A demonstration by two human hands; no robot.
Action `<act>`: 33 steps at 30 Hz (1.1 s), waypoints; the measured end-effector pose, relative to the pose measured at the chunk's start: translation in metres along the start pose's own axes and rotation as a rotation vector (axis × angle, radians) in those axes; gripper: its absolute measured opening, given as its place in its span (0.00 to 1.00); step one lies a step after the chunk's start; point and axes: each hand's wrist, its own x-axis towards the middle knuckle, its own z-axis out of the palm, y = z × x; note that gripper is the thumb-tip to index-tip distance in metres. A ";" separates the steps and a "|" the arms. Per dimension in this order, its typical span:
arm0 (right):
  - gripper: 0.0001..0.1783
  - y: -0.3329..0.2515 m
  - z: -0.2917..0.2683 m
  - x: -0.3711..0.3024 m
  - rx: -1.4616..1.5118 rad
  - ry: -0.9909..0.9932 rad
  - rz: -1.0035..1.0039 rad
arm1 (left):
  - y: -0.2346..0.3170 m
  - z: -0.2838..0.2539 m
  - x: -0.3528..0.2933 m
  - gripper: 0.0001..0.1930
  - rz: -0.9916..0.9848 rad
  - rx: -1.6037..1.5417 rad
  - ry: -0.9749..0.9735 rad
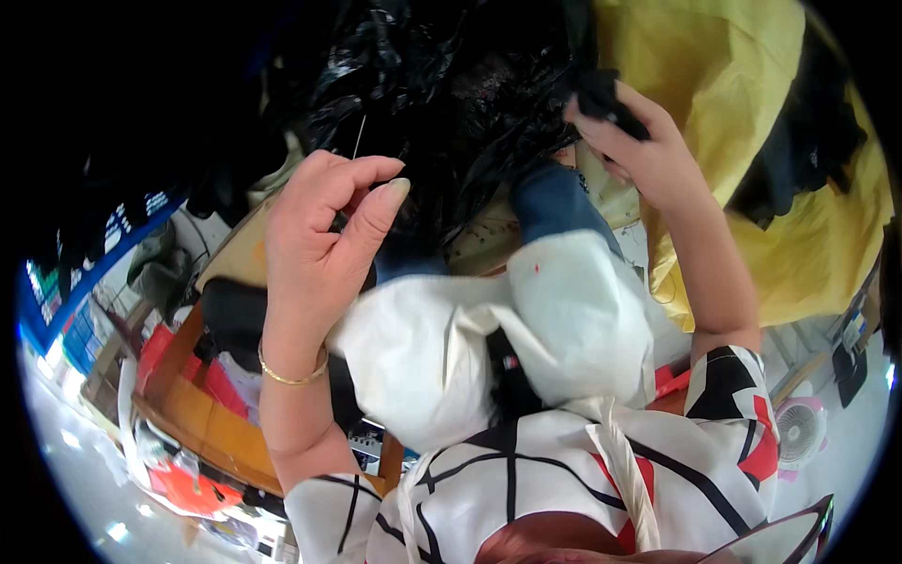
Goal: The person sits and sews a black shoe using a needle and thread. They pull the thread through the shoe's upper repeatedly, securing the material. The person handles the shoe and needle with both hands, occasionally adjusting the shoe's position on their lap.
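Head view: right hand (639, 141) clamps a black fabric piece (601, 94) above the white garment (489, 329), left hand (319, 235) pinches a thread-thin item, apparently mid-sewing; next move likely requires steady tension.

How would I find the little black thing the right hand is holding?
Look first at the big yellow cloth sheet filling the upper right. At its left edge, the right hand is raised, gripping a small crumpled black fabric piece. Unlike the shiny black plastic beside it, it looks dull and soft.

sleeves: white, black lines, red patches | left wrist: gold bangle (292, 376)
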 end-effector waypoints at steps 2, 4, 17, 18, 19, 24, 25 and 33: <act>0.12 0.002 -0.007 -0.028 0.006 -0.034 -0.097 | -0.002 0.004 -0.029 0.08 -0.035 -0.049 0.065; 0.12 -0.041 0.007 -0.080 -0.048 -0.079 -0.305 | 0.025 -0.024 -0.065 0.07 0.051 -0.026 0.143; 0.26 -0.008 0.114 -0.301 -0.688 -0.403 -0.447 | 0.097 0.011 -0.239 0.08 0.175 0.105 0.404; 0.28 -0.005 0.116 -0.306 -0.822 -0.352 -0.463 | 0.095 0.018 -0.248 0.08 0.158 0.099 0.403; 0.27 0.002 0.114 -0.307 -0.770 -0.296 -0.478 | 0.094 0.024 -0.253 0.08 0.145 0.095 0.396; 0.15 0.032 0.094 -0.300 -0.521 -0.087 -0.455 | 0.087 0.049 -0.268 0.08 0.113 0.044 0.407; 0.14 0.036 0.090 -0.297 -0.507 -0.052 -0.444 | 0.082 0.056 -0.269 0.08 0.134 0.052 0.421; 0.07 0.059 0.084 -0.276 -0.499 0.113 -0.614 | 0.079 0.075 -0.263 0.05 0.216 0.087 0.484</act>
